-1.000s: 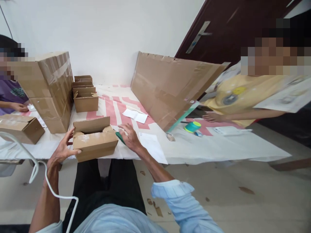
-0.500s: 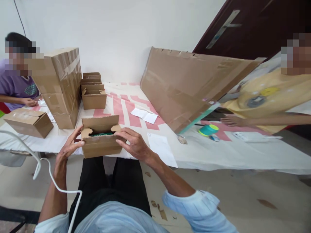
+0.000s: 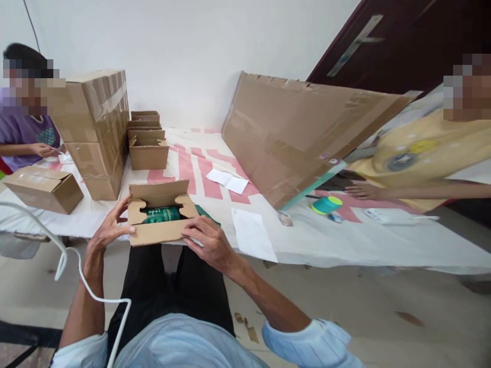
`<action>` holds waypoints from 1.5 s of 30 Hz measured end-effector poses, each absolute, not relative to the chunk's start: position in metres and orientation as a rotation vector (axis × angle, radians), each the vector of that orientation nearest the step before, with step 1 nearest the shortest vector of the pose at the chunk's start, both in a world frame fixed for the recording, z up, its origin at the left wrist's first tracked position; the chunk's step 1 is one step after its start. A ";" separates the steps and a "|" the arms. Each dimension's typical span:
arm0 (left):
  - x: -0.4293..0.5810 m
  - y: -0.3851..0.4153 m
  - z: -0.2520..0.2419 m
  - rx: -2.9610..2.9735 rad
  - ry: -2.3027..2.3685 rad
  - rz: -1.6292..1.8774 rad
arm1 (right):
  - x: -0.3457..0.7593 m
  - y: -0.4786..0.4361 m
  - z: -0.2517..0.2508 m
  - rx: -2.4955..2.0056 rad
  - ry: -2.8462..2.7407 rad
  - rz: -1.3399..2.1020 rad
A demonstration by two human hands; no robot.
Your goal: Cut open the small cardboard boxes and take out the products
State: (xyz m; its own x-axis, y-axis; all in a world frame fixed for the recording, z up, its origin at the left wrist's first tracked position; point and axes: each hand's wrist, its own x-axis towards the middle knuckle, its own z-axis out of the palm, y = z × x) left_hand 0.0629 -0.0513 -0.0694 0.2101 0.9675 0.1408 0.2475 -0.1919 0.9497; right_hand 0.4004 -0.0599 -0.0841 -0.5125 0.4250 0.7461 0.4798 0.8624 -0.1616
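Note:
A small open cardboard box [image 3: 157, 235] is at the table's near edge, tipped toward me with its back flap up. Inside it lies a green printed package [image 3: 161, 214], partly covered by the side flaps. My left hand [image 3: 111, 227] grips the box's left end, thumb at the front corner and fingers behind. At the right front corner, my right hand [image 3: 209, 240] pinches the box's front edge. Some green material [image 3: 207, 214] shows beyond my right hand; whether it is one with the package I cannot tell.
Taped cartons [image 3: 103, 133] are stacked at the left, with a closed box [image 3: 44, 188] beside them. Open boxes [image 3: 149, 156] stand in a row behind. A large cardboard sheet [image 3: 299, 133] leans at the right, near papers [image 3: 253, 232] and a teal roll [image 3: 326, 205]. People sit at both sides.
The box has tipped toward me, so its opening and more of the green package show. Both hands stay on it, and my right hand has shifted slightly lower. Green material now shows beside it.

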 end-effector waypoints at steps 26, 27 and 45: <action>0.067 -0.051 -0.075 1.626 1.248 1.017 | 0.400 -0.005 -0.014 -1.323 -2.721 -0.430; 0.067 -0.051 -0.075 1.623 1.246 1.021 | 0.398 -0.002 -0.010 -1.363 -2.777 -0.433; 0.063 -0.050 -0.085 1.662 1.132 1.044 | 0.346 0.056 -0.020 -1.194 -3.216 0.249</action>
